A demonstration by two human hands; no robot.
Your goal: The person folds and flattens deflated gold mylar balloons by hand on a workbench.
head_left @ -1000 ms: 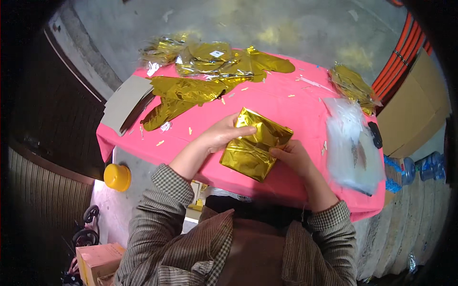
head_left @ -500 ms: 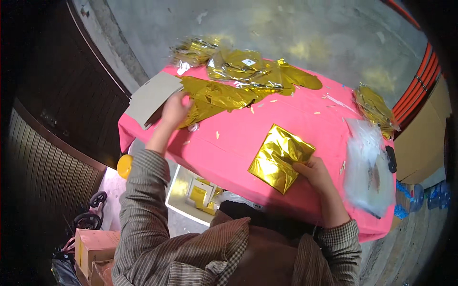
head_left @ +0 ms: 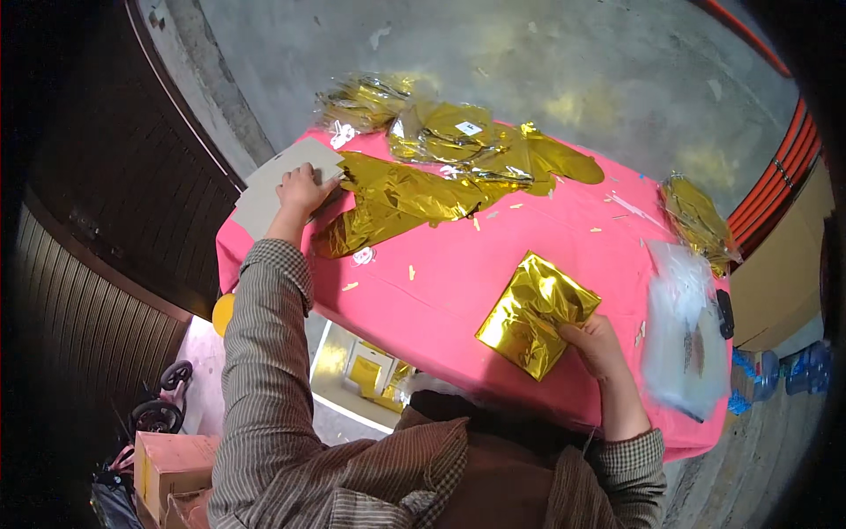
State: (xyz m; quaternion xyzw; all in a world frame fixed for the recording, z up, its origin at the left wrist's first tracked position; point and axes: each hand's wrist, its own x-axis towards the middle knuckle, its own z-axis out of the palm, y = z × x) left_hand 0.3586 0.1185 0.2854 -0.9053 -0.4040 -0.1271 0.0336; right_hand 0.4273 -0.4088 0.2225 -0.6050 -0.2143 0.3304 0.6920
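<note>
My right hand (head_left: 592, 344) pinches a folded square of shiny gold foil (head_left: 533, 309) by its right corner, held over the near part of the pink-covered table (head_left: 423, 300). On the left, my left hand (head_left: 304, 189) lies on top of grey cardboard sheets (head_left: 264, 198), its fingers apart and the thumb pointing right. Beside those sheets a large, crumpled gold foil piece (head_left: 397, 198) spreads across the table.
Clear-bagged gold foil bundles (head_left: 463, 137) line the far edge, and another bagged bundle (head_left: 696, 212) sits at the far right. Clear plastic bags (head_left: 687, 344) lie on the right, near a black object (head_left: 724, 314). Below stands a white bin (head_left: 352, 410) containing gold pieces.
My left hand has moved from the right edge of the cardboard up onto its top. The gold foil square in my right hand has shifted slightly right and nearer.
</note>
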